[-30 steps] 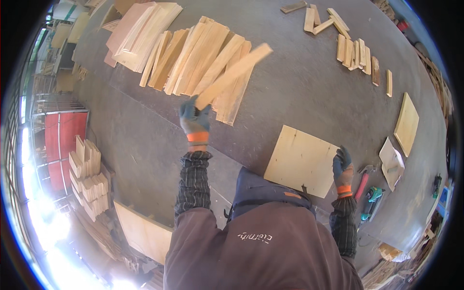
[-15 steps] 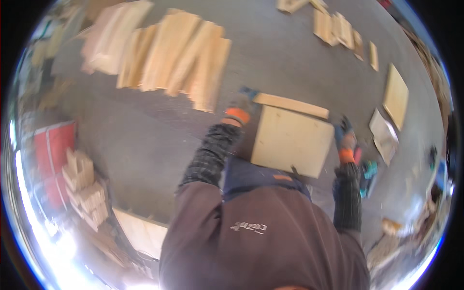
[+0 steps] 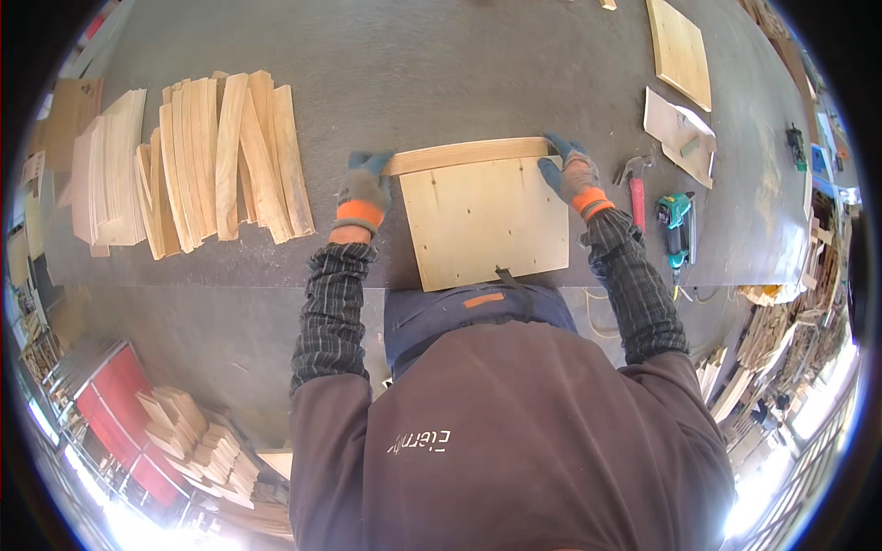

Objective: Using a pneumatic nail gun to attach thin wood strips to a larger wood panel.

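Note:
A square pale plywood board (image 3: 482,225) lies at the bench's near edge, right in front of my waist, with small dark marks dotted over it. Along its far edge runs a narrow wooden strip (image 3: 469,156), slightly bowed by the lens. My left hand (image 3: 364,191), in a grey-blue glove with an orange cuff, grips the strip's left end. At the other end my right hand (image 3: 574,176), gloved alike, has its fingers around the strip's right end and its thumb over the board's far right corner.
Several wooden slats (image 3: 225,165) lie left, beside paler strips (image 3: 115,174). On the right are a red-handled hammer (image 3: 637,200), a green nail gun (image 3: 675,220), a bent sheet (image 3: 680,138) and another board (image 3: 680,50). Stacked wood (image 3: 207,441) stands below left.
My view has swung, so the slats, tools and board sit differently in it. Both hands stay at the strip's ends; the right hand has come from beside the board onto the strip's end.

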`<act>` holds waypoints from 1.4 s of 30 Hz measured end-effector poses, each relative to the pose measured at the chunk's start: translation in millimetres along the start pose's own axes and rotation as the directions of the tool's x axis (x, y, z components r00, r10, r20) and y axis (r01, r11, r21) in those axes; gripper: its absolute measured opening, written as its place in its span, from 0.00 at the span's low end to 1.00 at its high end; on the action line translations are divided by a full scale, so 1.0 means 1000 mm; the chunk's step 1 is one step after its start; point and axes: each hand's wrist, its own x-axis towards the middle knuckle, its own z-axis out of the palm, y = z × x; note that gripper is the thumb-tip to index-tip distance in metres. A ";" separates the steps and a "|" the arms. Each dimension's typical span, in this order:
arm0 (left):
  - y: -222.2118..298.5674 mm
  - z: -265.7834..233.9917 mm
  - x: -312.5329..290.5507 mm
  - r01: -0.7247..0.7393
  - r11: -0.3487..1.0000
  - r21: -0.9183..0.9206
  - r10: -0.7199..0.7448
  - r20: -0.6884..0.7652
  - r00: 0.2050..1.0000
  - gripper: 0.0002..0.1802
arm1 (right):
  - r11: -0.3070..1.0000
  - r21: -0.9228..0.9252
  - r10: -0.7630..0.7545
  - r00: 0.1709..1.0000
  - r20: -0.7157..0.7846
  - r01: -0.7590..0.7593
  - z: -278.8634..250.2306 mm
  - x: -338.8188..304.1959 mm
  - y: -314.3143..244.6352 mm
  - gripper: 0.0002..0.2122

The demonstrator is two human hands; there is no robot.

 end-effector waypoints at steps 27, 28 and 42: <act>0.056 0.050 -0.043 0.402 0.822 -0.404 -0.467 -0.075 0.881 0.15 | 0.931 0.315 0.259 0.943 -0.207 -0.187 0.068 -0.017 0.070 0.25; 0.067 0.044 -0.043 0.437 0.840 -0.322 -0.489 -0.102 0.866 0.14 | 0.929 0.316 0.264 0.944 -0.199 -0.193 0.066 -0.015 0.064 0.26; 0.064 0.041 -0.041 0.484 0.871 0.083 -0.471 -0.138 0.871 0.18 | 0.897 0.346 0.350 0.921 -0.171 -0.277 0.065 -0.018 0.043 0.26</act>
